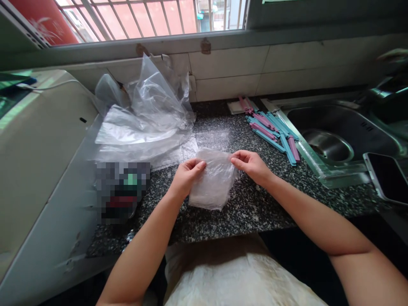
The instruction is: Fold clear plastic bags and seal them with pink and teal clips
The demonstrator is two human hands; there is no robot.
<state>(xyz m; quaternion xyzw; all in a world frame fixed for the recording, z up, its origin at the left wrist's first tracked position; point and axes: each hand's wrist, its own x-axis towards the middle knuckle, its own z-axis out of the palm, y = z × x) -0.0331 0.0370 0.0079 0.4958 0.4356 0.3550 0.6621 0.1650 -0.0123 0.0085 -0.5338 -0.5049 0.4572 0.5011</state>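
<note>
1. Plastic (212, 187) looks thin, cloudy-clear, wrinkled, roughly rectangular.
2. It is held over the speckled countertop (255, 212).
3. Left hand (188, 174) pinches its left edge between thumb and fingers.
4. Right hand (255, 166) pinches its upper right corner.

held film (213, 185): thin, crinkled, translucent plastic
far-left bags (143, 123): clear plastic, glossy, creased
counter (204, 227): polished, speckled, stone-like surface
right clips (281, 126): smooth, hard-looking plastic
sink (344, 177): shiny metal
right phone (390, 177): glossy, glass-like screen
far tiles (229, 63): smooth, faintly glossy
</note>
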